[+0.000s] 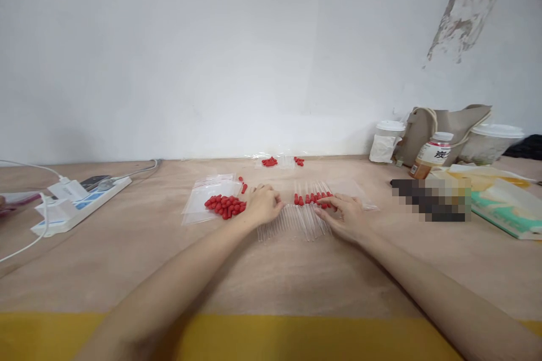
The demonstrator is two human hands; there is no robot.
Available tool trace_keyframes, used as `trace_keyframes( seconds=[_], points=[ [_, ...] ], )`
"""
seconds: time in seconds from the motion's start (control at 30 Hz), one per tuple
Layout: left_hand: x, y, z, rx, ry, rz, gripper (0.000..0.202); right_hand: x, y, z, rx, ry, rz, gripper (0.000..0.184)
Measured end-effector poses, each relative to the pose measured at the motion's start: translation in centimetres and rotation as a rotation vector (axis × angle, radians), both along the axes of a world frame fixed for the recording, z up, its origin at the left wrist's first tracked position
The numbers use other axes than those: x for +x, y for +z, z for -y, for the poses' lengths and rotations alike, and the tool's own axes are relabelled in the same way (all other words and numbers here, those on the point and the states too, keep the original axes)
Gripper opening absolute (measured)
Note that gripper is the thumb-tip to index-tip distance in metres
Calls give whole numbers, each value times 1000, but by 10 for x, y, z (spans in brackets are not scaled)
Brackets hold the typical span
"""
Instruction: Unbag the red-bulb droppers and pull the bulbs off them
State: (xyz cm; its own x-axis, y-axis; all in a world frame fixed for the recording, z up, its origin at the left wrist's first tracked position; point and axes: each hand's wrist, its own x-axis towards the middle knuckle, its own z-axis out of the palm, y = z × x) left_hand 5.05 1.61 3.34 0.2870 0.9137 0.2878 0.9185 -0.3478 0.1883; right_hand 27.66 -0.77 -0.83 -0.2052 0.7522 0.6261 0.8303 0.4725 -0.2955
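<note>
My left hand (265, 205) rests with its fingers curled at the left end of a row of thin clear glass tubes (273, 228); whatever its fingertips hold is hidden. Just left of it, a heap of red rubber bulbs (224, 206) lies on clear plastic bags (195, 200). Several droppers with red bulbs (312, 198) lie side by side at the top right of the tubes, their clear stems pointing to the wall. My right hand (349, 219) touches the rightmost bulbs, fingers stretched out and thumb apart from them.
Small bags of red-tipped pieces (269, 162) lie by the wall. A white power strip (80, 208) with cables is at the left. On the right stand a lidded cup (386, 141), a labelled bottle (432, 155), a beige bag (451, 124) and a green-white pack (506, 208).
</note>
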Motion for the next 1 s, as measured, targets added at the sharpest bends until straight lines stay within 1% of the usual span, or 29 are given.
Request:
trace_keyframes(
  seconds=[0.03,0.1,0.17,0.2,0.27,0.37,0.47,0.53,0.63,0.73,0.8,0.83,0.9,0.93,1.0],
  points=[
    [11,1,-8,-34,19,5,23,4,2,1,-18,55,25,34],
    [27,3,-24,-120,63,15,28,8,7,6,-43,165,96,52],
    [37,4,-35,-220,106,25,33,5,10,11,-48,238,172,68],
    [40,5,-39,-270,123,30,35,1,11,13,-41,255,206,72],
    [45,7,-43,-354,146,35,36,-6,11,16,-10,265,263,76],
    [51,9,-45,-443,167,28,30,-15,7,15,43,243,297,77],
    [55,10,-46,-492,180,22,30,-20,2,12,61,202,281,78],
    [54,10,-47,-490,180,33,29,-22,0,11,70,183,270,80],
    [46,14,-43,-419,165,64,22,-22,-2,11,87,182,244,81],
    [27,18,-27,-257,125,96,18,-18,-2,12,110,151,167,65],
    [9,16,-11,-135,85,111,16,-16,-3,11,150,113,99,55],
    [0,13,-2,-71,53,113,15,-15,-4,11,185,101,64,54],
    [-20,2,18,55,-29,103,10,-17,-5,11,263,102,10,61],
    [-28,-5,26,189,-120,79,9,-18,-5,12,299,114,-5,65],
    [-42,-20,41,379,-230,67,8,-24,-5,16,347,159,3,72]
  ],
)
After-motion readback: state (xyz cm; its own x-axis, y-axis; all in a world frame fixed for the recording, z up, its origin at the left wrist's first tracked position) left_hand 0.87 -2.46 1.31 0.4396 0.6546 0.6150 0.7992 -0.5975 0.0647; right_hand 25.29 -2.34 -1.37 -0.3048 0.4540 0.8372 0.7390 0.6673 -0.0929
